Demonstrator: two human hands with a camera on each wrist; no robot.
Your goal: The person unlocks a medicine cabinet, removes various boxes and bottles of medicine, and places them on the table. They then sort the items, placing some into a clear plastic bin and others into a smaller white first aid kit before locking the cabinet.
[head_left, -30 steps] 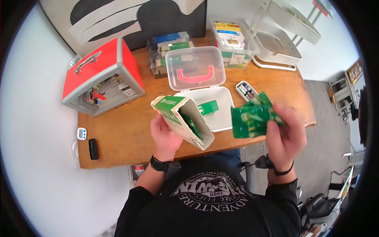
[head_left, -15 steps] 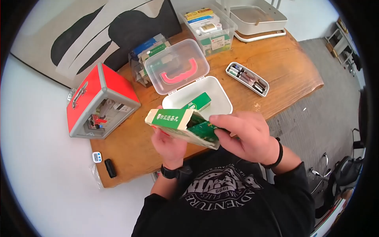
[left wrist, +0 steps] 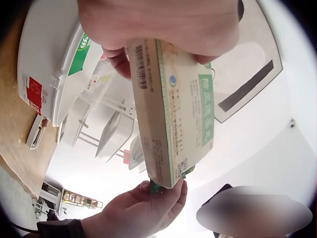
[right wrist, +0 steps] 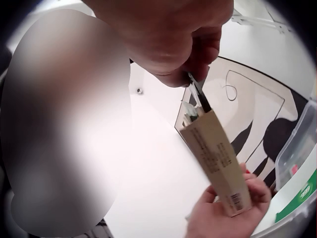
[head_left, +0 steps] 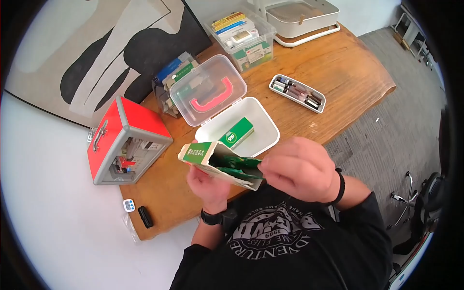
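Note:
My left hand (head_left: 209, 187) grips a cream and green medicine carton (head_left: 197, 152) tilted on its side, its torn open end facing right. Green foil sachets (head_left: 237, 163) show inside that opening. With thumb and fingers, my right hand (head_left: 300, 170) pinches the edge of a green sachet at the carton's mouth; most of the sachet is inside the carton. Just beyond both hands stands a white plastic box (head_left: 269, 126), its clear lid (head_left: 186, 92) with a pink handle swung back. A green box marked 999 (head_left: 238, 133) lies in it.
A red and silver case (head_left: 147, 116) stands left on the wooden table. Behind are clear bins of medicine boxes, one bin (head_left: 263, 58) beside a white rack (head_left: 309, 21). A pen tray (head_left: 314, 107) lies right; a timer (head_left: 128, 205) and black case (head_left: 145, 217) sit front left.
My right hand has brought the green sachets from the right to the carton's mouth, where they now sit largely inside it. The head view has turned, and the left hand still holds the carton.

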